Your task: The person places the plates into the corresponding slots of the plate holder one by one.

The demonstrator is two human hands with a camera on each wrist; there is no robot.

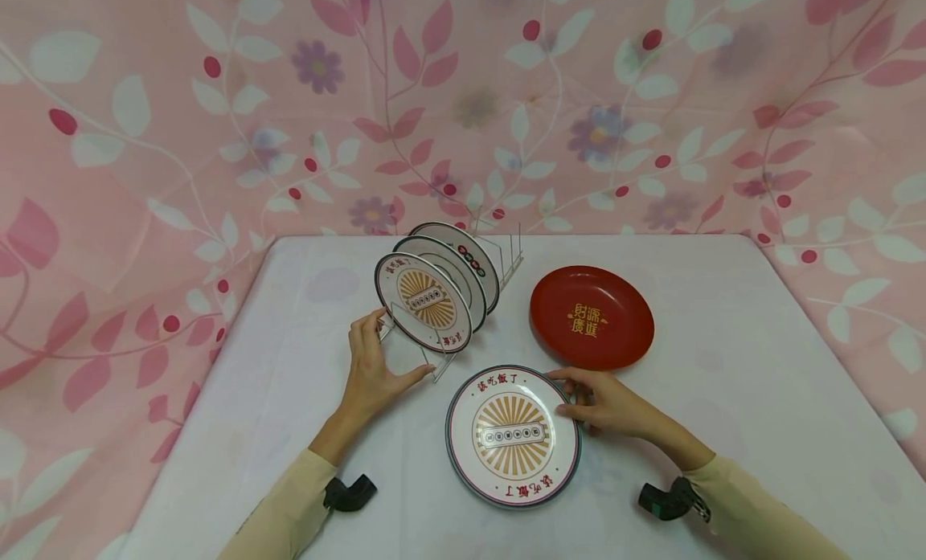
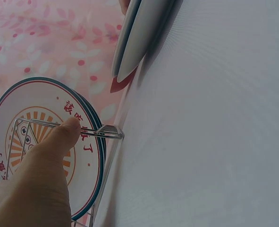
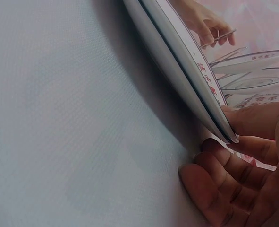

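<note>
My left hand point(image 1: 376, 377) grips the near end of a wire dish rack point(image 2: 112, 132), thumb and fingers spread across its frame. Several white plates stand tilted in the rack; the nearest plate point(image 1: 424, 303) has an orange sunburst and red characters. Flat on the table in front lies a short stack of matching plates point(image 1: 514, 496), at least two by the rims in the right wrist view. At the stack's right edge, my right hand point(image 1: 608, 401) pinches a plate rim point(image 3: 210, 106), thumb above and the other fingers at and below the edge.
A red oval dish point(image 1: 615, 339) with gold characters lies behind my right hand. White cloth covers the table point(image 1: 723, 327), and a pink floral curtain point(image 1: 463, 102) hangs at its back edge. The rack's far wires point(image 1: 512, 263) stick up behind the plates.
</note>
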